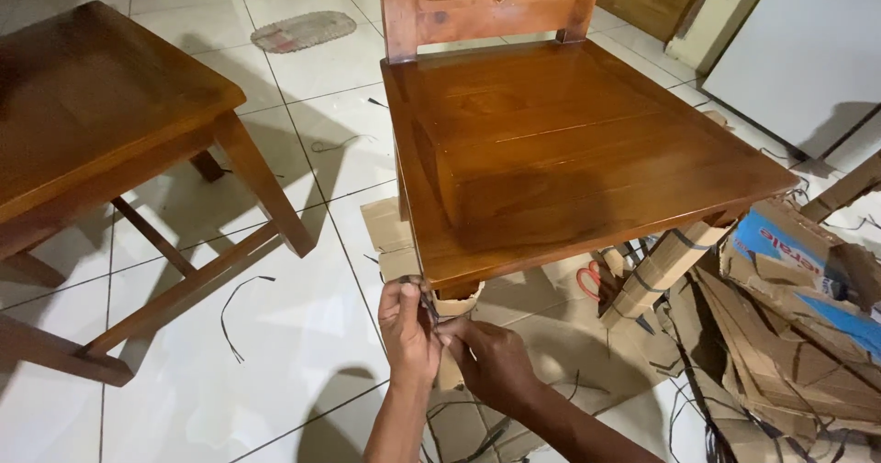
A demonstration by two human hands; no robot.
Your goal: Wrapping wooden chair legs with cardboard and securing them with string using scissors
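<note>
Two hands were bunched at the chair's (551, 142) front leg at 6 o'clock, left hand (407, 330) pinched shut on the black strap (428, 303) around the cardboard wrap (456, 305), right hand (491, 360) curled closed against that cardboard, with scissors (588, 279) lying over at 3 o'clock.

Single head view looks steeply down, close above the wooden chair (551, 142).
</note>
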